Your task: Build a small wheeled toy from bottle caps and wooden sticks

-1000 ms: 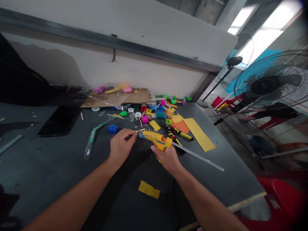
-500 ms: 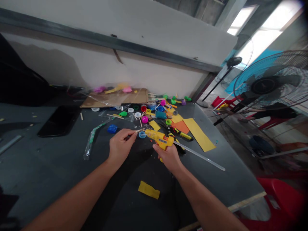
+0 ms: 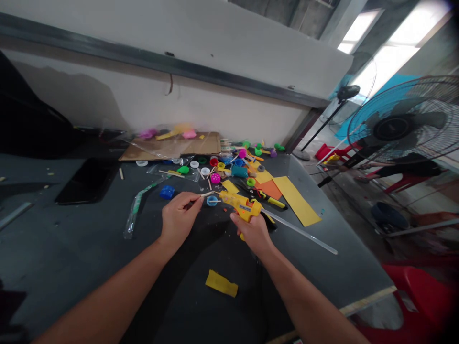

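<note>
My right hand is wrapped round the handle of a yellow glue gun. A long clear glue stick sticks out of its back end. The gun's nozzle points left, close to the tip of a thin wooden stick. My left hand pinches that stick between thumb and fingers; its other end is hidden by the hand. A blue bottle cap lies on the dark table just beyond the nozzle. Nearer to me lies a small yellow strip.
Bottle caps, sticks and yellow paper lie toward the back, with black-and-yellow pliers among them. A phone and a bent plastic tube are at left. A fan and a red chair stand right of the table.
The glue gun has moved slightly to the right, so its nozzle is a little farther from my left hand. Both hands keep their holds.
</note>
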Tool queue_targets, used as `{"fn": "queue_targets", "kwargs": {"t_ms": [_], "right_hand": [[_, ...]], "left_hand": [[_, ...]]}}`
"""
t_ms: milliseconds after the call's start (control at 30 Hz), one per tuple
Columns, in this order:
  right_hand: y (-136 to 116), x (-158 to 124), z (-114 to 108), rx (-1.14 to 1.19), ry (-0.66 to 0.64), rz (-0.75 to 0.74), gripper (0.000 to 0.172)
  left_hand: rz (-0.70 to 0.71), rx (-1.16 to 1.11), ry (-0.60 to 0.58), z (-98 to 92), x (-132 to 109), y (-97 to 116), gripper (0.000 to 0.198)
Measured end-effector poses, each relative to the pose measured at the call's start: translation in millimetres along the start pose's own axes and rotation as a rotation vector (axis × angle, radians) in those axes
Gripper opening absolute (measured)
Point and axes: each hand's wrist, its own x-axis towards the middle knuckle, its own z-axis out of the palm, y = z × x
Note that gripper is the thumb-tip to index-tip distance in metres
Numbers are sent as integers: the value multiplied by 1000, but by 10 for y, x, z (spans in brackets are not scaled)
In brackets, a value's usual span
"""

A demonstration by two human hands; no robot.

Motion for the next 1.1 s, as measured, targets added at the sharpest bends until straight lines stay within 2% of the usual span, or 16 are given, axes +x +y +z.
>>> {"fn": "queue_targets", "kwargs": {"t_ms": [233,533,1100], "right_hand": [[-6,-63,74,51,-32,-15,24],[87,-50,139,-29,-45,-120,28],[47,-6,42,-55,-13,-65,24]], "left_hand": [[-4,-22,-16,7,4,-8,14],[56,10,-32,7,0,-15,12],[38,10,-7,9,-2,-6,15]]}}
